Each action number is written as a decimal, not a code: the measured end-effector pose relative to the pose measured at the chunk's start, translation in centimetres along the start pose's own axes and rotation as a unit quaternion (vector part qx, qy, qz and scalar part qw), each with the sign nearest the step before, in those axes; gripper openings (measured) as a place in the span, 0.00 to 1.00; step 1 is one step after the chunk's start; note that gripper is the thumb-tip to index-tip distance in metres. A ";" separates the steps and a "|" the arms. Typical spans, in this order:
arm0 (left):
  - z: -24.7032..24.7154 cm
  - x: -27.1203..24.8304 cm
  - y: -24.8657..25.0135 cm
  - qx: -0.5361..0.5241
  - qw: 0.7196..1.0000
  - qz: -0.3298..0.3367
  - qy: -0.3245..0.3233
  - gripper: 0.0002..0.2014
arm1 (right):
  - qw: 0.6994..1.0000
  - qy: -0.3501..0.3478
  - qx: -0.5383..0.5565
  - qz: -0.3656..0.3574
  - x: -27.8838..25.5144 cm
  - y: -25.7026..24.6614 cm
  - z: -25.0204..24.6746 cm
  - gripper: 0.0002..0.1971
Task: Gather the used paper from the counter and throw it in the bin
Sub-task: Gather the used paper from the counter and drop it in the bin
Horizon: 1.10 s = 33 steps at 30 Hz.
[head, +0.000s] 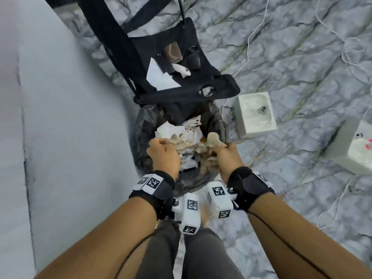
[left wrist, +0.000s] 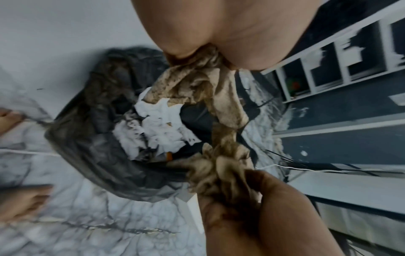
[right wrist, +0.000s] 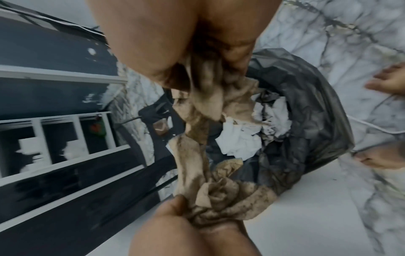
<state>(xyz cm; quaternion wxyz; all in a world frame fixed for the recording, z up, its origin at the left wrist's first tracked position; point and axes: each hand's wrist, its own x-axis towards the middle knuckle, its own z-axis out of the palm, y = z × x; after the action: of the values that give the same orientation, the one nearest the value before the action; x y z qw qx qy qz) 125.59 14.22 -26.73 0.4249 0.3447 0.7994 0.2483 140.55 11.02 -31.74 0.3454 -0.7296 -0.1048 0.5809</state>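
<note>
While both hover over the bin (head: 141,125), left hand (head: 164,156) & right hand (head: 226,158) each clench the soiled paper (head: 193,147) (brown, crumpled).

The floor (head: 291,47) is grey marbled stone with dark veins. Directly below the hands stands the bin (head: 141,137), lined with a black bag, white paper crumpled inside it. Just beyond the bin stands a black folding chair (head: 221,85). To the right of the hands sit two pale square blocks (head: 254,114), one near the bin, the other further right. White cords (head: 249,37) trail across the floor beyond them.
</note>
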 end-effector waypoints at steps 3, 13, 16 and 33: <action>2.9 2.2 -4.0 0.024 0.998 -0.057 0.006 0.12 | 0.999 -0.008 -0.040 0.021 6.9 5.5 0.7 0.33; 7.2 9.3 -12.7 -0.023 0.989 -0.118 -0.085 0.19 | 0.997 -0.023 -0.026 0.066 11.8 10.3 4.4 0.33; 6.7 9.3 -12.8 -0.008 0.992 -0.092 -0.085 0.18 | 0.997 -0.023 -0.029 0.062 12.0 11.2 4.3 0.29; 2.6 4.3 -8.5 0.054 0.992 0.028 -0.110 0.16 | 0.992 -0.072 0.066 0.080 7.8 6.3 3.0 0.17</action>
<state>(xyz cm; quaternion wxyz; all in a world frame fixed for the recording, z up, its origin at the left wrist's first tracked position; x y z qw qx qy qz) 123.18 12.35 -36.11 0.4841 0.4148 0.7498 0.1773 138.59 11.89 -41.99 0.3368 -0.6677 -0.0326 0.6631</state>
